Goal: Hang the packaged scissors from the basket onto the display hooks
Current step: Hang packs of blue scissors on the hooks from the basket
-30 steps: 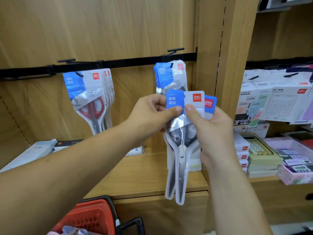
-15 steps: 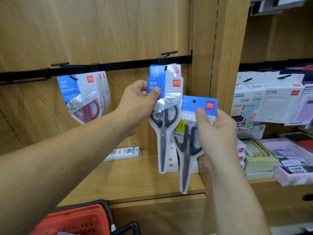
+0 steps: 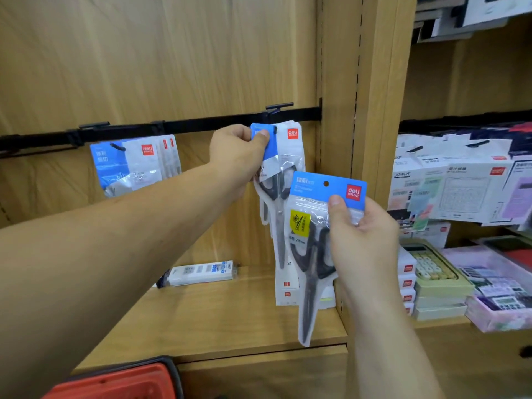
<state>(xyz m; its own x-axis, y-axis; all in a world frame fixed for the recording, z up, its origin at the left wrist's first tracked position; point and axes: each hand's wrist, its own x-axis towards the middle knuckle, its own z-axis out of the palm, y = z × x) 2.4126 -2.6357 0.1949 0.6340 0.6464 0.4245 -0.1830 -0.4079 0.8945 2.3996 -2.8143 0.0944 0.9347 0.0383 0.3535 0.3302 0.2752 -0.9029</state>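
My left hand (image 3: 239, 156) pinches the blue top of a packaged pair of black-handled scissors (image 3: 273, 174), holding it up at the right display hook (image 3: 276, 109), against other packs hanging there. My right hand (image 3: 359, 234) grips a second scissors pack (image 3: 313, 226) with a blue header and yellow label, lower and to the right, in front of the shelf. More scissors packs (image 3: 135, 165) hang from the left hook (image 3: 92, 126) on the black rail. The red basket (image 3: 115, 381) shows at the bottom left edge.
A wooden shelf (image 3: 224, 318) below the rail carries a white-and-blue box (image 3: 201, 273) and upright white packs (image 3: 286, 286). A wooden post (image 3: 371, 110) divides off the right bay, where boxed calculators (image 3: 460, 191) hang above stacked calculators (image 3: 431, 269).
My left hand has lifted its pack up to the right hook. My right hand has drawn the second pack apart and keeps it lower right.
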